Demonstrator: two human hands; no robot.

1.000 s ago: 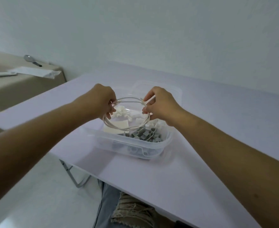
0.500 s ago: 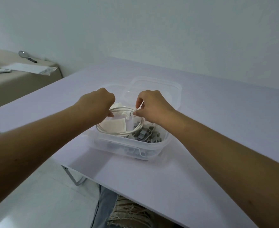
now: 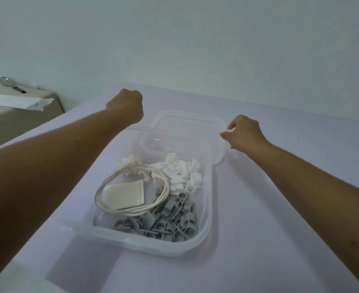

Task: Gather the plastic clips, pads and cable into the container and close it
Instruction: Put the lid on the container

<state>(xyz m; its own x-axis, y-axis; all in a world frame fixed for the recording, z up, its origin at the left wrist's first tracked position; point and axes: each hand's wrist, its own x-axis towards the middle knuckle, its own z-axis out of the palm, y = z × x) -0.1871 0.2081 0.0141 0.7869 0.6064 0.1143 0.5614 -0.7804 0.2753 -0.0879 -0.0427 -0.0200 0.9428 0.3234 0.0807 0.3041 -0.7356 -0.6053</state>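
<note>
Clips, pads and cable all lie inside the clear plastic container (image 3: 204, 235), which sits open on the pale lilac tabletop (image 3: 280, 208). Grey clips (image 3: 170, 220) fill its near end, white clips (image 3: 180, 174) its far end, and the white cable (image 3: 130, 208) is coiled in a loop on the left side, ringing a flat off-white pad (image 3: 123, 193).

Just beyond the container lies its transparent lid (image 3: 187, 132), its near edge overlapping the container's far rim. The right hand (image 3: 244, 134) is at the lid's right edge, thumb and fingers drawn close together at the rim; the blur and the clear plastic make it impossible to tell whether that grip is actually clamped on the lid. The left hand (image 3: 127, 106) is held over the tabletop by the lid's far left corner, curled into a loose fist seen from the back, so whether its grip holds anything cannot be told.

Off to the far left, a beige surface (image 3: 15, 123) carries a spoon (image 3: 10, 83) and a crumpled white wrapper (image 3: 19, 102). Both forearms reach in from the near corners of the view.
</note>
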